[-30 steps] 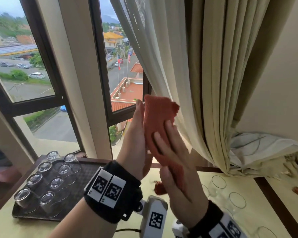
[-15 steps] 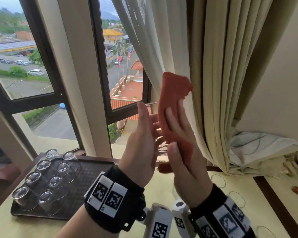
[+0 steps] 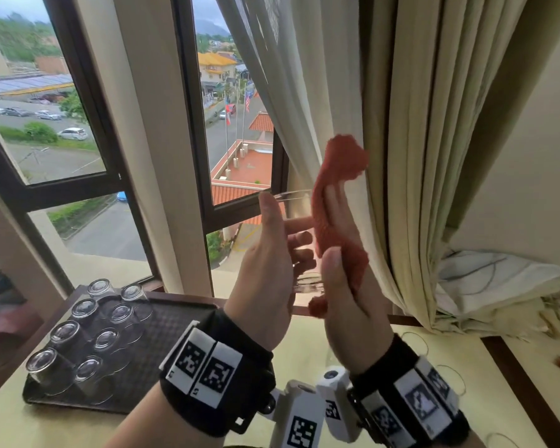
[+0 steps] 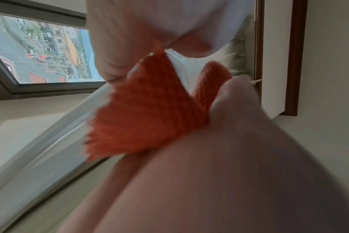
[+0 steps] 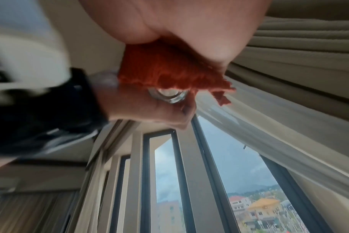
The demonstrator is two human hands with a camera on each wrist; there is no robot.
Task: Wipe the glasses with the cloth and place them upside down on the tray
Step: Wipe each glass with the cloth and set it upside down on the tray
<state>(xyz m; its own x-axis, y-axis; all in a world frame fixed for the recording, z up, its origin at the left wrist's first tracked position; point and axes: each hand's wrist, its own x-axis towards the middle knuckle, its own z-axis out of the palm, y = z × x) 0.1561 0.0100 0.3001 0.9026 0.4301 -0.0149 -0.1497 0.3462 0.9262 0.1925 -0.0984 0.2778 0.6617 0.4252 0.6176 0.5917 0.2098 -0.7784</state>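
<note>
In the head view my left hand grips a clear glass, held upright at chest height in front of the window, thumb on the near side and fingers curled round the far side. My right hand presses an orange cloth against the right side of the glass, with the thumb pinching the cloth. The right wrist view shows the glass base under the cloth. On the dark tray at the left, several glasses stand upside down.
The tray lies on a pale table below the window. Upright clear glasses stand on the table at the right, behind my right wrist. A cream curtain hangs just behind the cloth. A crumpled white sheet lies at the right.
The cloth and my right hand have slid from the front of the glass to its right side. The rim and my left fingers now show through the glass.
</note>
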